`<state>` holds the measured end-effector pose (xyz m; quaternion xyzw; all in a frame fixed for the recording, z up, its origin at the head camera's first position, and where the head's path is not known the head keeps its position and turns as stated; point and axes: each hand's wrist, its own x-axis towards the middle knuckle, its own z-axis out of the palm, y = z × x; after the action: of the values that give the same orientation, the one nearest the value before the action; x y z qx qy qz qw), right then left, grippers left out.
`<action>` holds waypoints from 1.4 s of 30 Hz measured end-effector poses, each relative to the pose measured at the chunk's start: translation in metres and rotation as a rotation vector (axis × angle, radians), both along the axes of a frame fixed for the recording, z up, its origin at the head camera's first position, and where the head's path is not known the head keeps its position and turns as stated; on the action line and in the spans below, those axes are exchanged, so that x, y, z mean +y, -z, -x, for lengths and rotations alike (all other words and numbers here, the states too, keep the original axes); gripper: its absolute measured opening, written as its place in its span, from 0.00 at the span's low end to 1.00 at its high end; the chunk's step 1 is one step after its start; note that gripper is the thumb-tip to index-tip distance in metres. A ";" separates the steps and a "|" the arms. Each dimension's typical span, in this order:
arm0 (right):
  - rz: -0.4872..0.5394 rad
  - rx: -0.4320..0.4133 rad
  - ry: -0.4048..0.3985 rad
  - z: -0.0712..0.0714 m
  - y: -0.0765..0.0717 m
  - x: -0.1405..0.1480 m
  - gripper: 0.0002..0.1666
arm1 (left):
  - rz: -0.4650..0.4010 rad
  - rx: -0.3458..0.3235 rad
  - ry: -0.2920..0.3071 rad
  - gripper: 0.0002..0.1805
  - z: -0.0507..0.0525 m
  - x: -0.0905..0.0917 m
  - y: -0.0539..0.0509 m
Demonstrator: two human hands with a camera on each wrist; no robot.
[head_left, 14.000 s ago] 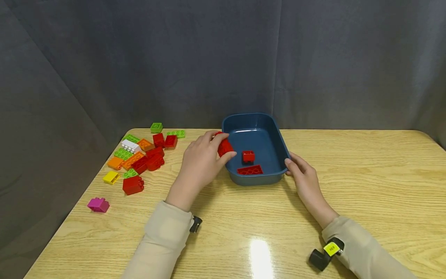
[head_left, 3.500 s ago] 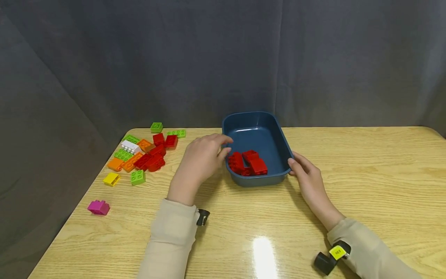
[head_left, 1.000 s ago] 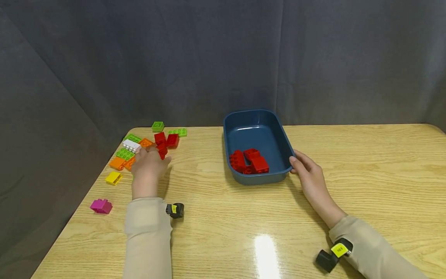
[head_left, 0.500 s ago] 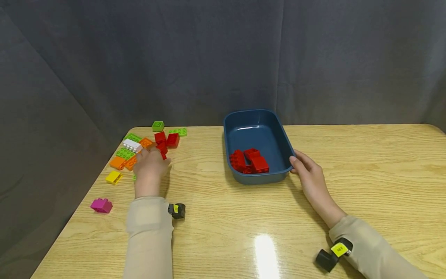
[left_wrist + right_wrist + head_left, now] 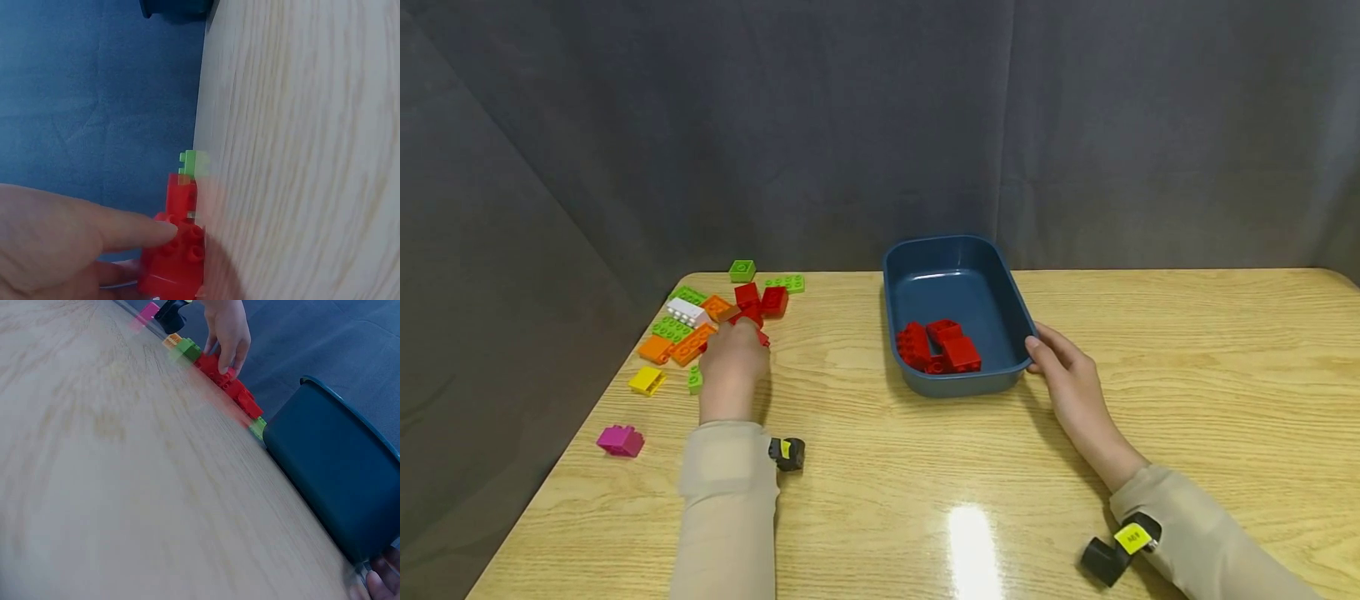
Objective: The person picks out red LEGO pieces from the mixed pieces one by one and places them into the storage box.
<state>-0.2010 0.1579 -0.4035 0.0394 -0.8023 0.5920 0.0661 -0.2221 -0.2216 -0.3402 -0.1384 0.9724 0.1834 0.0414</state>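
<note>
My left hand (image 5: 733, 367) is at the red bricks of the loose pile. In the left wrist view its thumb and fingers pinch a studded red brick (image 5: 175, 275) low at the table surface; the head view hides most of that brick. My right hand (image 5: 1067, 383) grips the near right corner of a blue bin (image 5: 958, 387), thumb on the rim. Several red bricks (image 5: 961, 355) lie in the bin's near end. In the right wrist view the bin (image 5: 331, 469) stands beside my right fingers (image 5: 381, 584), and my left hand (image 5: 228, 331) is over the pile.
Around my left hand lie a white brick (image 5: 688, 312), orange bricks (image 5: 692, 344) and green bricks (image 5: 672, 328). Closer to me are a yellow brick (image 5: 647, 381) and a magenta brick (image 5: 621, 441). A dark curtain (image 5: 850, 133) hangs behind the table.
Over the last second my left hand has shifted slightly right at the pile, uncovering more of an orange brick and a green one. Earlier it was beside the bin. The right hand keeps its grip.
</note>
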 end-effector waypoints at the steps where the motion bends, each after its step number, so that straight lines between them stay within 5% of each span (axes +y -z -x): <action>1: 0.000 0.001 0.001 0.000 0.000 0.000 0.34 | -0.001 -0.005 0.001 0.18 0.000 0.000 0.000; 9: 0.013 0.005 -0.004 0.000 0.000 0.000 0.34 | 0.022 0.005 0.024 0.13 -0.001 0.001 0.000; 16: 0.017 0.005 -0.006 0.000 0.001 0.000 0.34 | -0.019 0.034 0.016 0.22 -0.001 0.005 -0.001; 30: 0.012 -0.001 -0.013 -0.001 0.000 0.001 0.34 | -0.042 0.152 -0.003 0.24 0.000 0.012 -0.001; 34: 0.010 0.000 -0.013 -0.001 0.000 0.000 0.34 | -0.040 0.205 -0.014 0.24 0.000 0.014 -0.003; 42: 0.007 0.002 -0.009 0.000 0.000 0.000 0.34 | 0.002 0.209 -0.040 0.26 0.000 0.022 -0.013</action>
<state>-0.2005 0.1579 -0.4037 0.0432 -0.7998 0.5952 0.0642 -0.2218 -0.1994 -0.3275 -0.1379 0.9687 0.1964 -0.0638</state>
